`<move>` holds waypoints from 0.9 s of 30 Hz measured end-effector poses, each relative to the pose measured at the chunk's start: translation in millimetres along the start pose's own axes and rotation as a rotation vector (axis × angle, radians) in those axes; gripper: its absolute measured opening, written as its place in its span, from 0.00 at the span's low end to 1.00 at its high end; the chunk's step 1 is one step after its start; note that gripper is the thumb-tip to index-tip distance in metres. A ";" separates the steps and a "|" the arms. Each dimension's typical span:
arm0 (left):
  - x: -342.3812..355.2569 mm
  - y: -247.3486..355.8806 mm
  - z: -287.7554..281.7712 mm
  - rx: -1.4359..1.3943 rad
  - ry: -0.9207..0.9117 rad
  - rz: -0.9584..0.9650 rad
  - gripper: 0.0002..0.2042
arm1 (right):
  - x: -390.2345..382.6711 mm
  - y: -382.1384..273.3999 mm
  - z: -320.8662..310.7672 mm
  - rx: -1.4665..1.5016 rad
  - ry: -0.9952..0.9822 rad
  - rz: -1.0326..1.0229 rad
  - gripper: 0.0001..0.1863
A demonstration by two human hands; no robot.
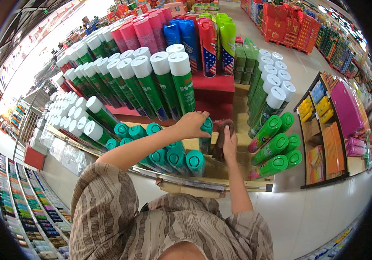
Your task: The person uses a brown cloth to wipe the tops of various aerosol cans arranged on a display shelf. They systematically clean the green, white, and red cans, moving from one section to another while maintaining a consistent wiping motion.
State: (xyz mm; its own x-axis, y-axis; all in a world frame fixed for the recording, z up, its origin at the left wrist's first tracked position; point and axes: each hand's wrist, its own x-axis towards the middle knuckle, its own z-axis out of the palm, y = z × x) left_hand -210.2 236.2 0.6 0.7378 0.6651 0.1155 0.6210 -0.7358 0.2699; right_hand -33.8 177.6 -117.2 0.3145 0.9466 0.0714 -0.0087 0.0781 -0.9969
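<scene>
The shopper's left hand reaches in from the left, fingers curled over the top of a teal can, pinching it about the cap. That can stands upright near the middle of the wooden shelf, just right of the other teal cans and a little farther back than the nearest one. The right hand is just to the right of it, closed around a brown cloth that hangs down in folds beside the can. I cannot tell whether the cloth touches it.

Left of the hands and farther back, tall green cans with white caps stand in long rows, the nearest one just beyond the left hand. Behind them, on a red step, are pink cans, blue cans, a red can and lime cans. Green boxes stand right of those.

To the right of the cloth, a short block of green-capped cans sits near the shelf's front edge, with more white-capped cans behind. Farther right is a low rack of goods, and red boxes are stacked beyond it.
</scene>
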 end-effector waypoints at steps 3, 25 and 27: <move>4.1 -0.2 -3.7 0.019 -0.038 0.024 0.32 | -5.4 -10.7 32.4 0.050 -0.056 -0.186 0.27; -19.0 -9.6 -13.1 -0.238 -0.174 0.216 0.27 | -13.1 66.3 -4.3 0.338 -0.010 0.115 0.23; -21.3 -12.3 -14.3 -0.282 -0.163 0.269 0.26 | -15.4 69.4 -6.3 0.367 -0.027 0.123 0.23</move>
State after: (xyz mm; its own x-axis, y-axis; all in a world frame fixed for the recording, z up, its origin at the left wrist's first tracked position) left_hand -237.3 232.9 8.5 0.9100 0.4085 0.0706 0.3206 -0.8015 0.5048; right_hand -33.3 166.4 -187.7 0.2649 0.9634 -0.0421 -0.3851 0.0657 -0.9205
